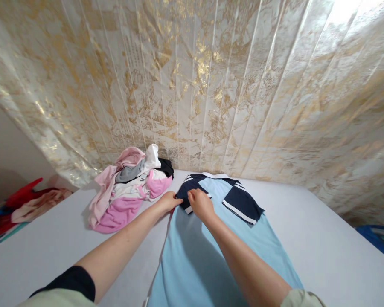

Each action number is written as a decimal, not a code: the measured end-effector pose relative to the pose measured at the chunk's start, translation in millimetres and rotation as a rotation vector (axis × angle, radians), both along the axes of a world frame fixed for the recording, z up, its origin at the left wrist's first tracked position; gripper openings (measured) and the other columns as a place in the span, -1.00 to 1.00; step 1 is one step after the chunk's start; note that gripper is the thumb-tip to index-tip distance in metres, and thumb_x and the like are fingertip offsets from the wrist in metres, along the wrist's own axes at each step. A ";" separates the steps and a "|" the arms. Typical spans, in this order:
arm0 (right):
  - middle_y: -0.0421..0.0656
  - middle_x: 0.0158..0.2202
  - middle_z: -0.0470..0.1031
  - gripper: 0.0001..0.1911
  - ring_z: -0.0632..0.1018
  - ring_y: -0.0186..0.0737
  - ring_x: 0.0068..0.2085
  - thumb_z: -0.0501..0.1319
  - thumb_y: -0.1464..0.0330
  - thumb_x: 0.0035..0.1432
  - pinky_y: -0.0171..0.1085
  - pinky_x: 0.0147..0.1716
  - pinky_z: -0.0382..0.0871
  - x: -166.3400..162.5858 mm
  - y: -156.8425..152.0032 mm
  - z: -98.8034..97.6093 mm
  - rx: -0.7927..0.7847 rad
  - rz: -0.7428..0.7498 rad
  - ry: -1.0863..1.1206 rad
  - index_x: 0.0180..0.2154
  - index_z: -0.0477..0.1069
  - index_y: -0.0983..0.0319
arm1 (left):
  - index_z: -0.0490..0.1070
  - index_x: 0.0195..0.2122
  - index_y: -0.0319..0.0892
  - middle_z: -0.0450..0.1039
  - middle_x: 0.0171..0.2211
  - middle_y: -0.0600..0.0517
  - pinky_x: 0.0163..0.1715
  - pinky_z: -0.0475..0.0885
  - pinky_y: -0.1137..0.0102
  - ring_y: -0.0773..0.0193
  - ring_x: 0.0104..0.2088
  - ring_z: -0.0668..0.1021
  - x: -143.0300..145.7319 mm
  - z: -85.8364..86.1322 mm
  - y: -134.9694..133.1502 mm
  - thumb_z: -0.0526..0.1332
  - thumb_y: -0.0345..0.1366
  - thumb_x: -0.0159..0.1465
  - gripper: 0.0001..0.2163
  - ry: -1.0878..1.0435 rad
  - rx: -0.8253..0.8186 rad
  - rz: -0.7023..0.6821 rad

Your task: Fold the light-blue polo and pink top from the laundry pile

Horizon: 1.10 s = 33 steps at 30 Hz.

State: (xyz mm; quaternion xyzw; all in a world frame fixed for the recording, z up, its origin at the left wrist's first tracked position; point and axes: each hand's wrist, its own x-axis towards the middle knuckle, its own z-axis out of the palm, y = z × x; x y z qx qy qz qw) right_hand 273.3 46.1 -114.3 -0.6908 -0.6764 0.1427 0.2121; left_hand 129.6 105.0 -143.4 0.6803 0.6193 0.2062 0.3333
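Note:
A light blue shirt point(211, 260) with navy sleeves and a white collar lies flat on the white table point(323, 238), its sleeves folded in over the body. My left hand point(169, 201) is closed on the edge of the left navy sleeve point(188, 192). My right hand point(201, 204) pinches the same sleeve near its striped cuff, right beside the left hand. The right navy sleeve point(243, 204) lies folded across the chest, untouched.
A heap of pink, white, grey and black clothes point(131, 187) sits at the back left of the table. A gold-patterned white curtain point(211, 85) hangs behind. Red and pink fabric point(22, 204) lies off the left edge, a blue object point(379, 241) off the right.

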 end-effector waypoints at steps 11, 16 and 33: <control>-0.08 -0.35 0.53 -0.77 0.54 -0.17 -0.34 0.17 0.31 0.09 -0.29 -0.35 0.38 0.2 39.3 -29.0 -0.140 -0.205 0.528 -0.24 0.44 0.31 | 0.30 -0.32 -0.20 0.50 -0.40 0.02 -0.35 0.35 0.43 0.24 -0.34 0.55 37.3 -2.0 -28.8 0.18 -0.48 0.13 -0.89 -0.165 0.123 -0.041; -0.22 -0.46 0.43 -0.84 0.45 -0.32 -0.48 0.11 0.48 0.01 -0.39 -0.49 0.34 12.0 40.6 -38.6 -0.078 -0.262 0.620 -0.31 0.40 0.26 | 0.24 -0.20 -0.19 0.44 -0.42 0.07 -0.41 0.29 0.43 0.22 -0.38 0.52 26.2 3.0 -73.5 0.20 -0.39 0.13 -0.79 -0.034 0.123 -0.194; -0.35 -0.61 0.20 -0.96 0.33 -0.39 -0.61 0.04 0.44 0.05 -0.42 -0.60 0.31 47.5 22.9 -22.8 -0.026 -0.399 0.838 -0.40 0.23 0.20 | 0.20 -0.32 -0.08 0.29 -0.50 0.17 -0.41 0.18 0.48 0.32 -0.44 0.42 -1.6 54.1 -188.2 0.03 -0.33 0.25 -0.98 0.055 0.019 -0.370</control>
